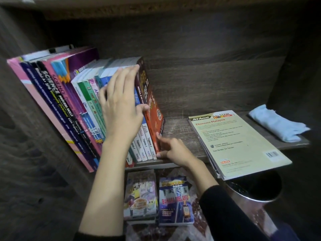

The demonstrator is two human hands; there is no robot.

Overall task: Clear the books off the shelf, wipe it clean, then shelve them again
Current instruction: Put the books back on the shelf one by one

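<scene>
Standing stock: a row of books (69, 105) on the shelf (177, 129), spines outward, all tilted leftward; it lies beneath and left of the left hand.
End volume: a red book (155, 119) closes the row on its right side, leaning against a maroon book (141, 75); it sits between the two hands.
Hand, left: the left hand (121, 105) lies released and flat, with straight fingers spread over the tops and spines of the row and the thumb pressed to the red book's cover.
Hand, right: the right hand (175, 152) pinches the red book's bottom corner, forefinger on the cover, thumb at the foot of the spine, other fingers curled.
Lying flat: a cream flat book (238, 143), back cover up, right of the right hand, overhanging the shelf's front edge, with another volume under it.
Fabric item: a pale blue cloth (278, 126), crumpled, on the shelf beyond the flat book, well apart from both hands.
Below the hands: two lower books (175, 200) lie side by side, covers up, between the forearms.
Container: a metal bin (257, 192) under the flat book, right of the black right sleeve (225, 214).
</scene>
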